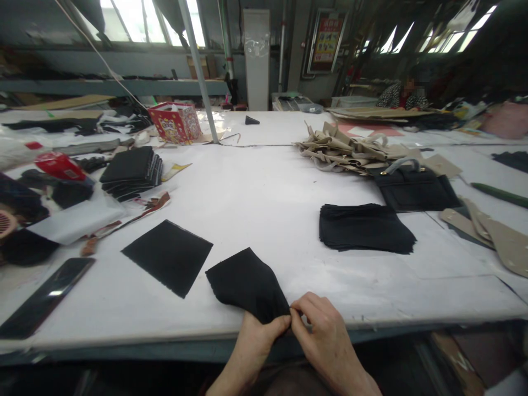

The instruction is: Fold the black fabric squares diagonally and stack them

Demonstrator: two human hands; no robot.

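Long counter (264, 231) under a white covering, spanning the frame from side to side, with a thin pale pole (199, 71) rising at upper centre and a seated co-worker (402, 94) far beyond the counter at upper right. Toward the upper right of the counter, a heap of beige bag parts (342, 151) with looped straps, then a black handbag body (416, 190) with grey handles, lying against the heap, and tan leather panels (487, 228) at the right edge. Toward the left, a stack of black fabric squares (132, 171), a red patterned paper box (175, 122) farther back, and a dark glossy slab (43, 297) at lower left. Nearer the middle, a second stack of black fabric squares (365, 226) right of centre and a single flat black fabric square (167, 257) left of centre, well apart. At the near edge, just beside that flat square, a loose black fabric piece (247, 285), lifted and bunched, its lower corner between both hands. Left hand (258, 344) in a closed grip on the underside of that corner; right hand (325, 335) in a tight pinch on the same edge, its fingertips (293, 313) almost meeting the left hand.
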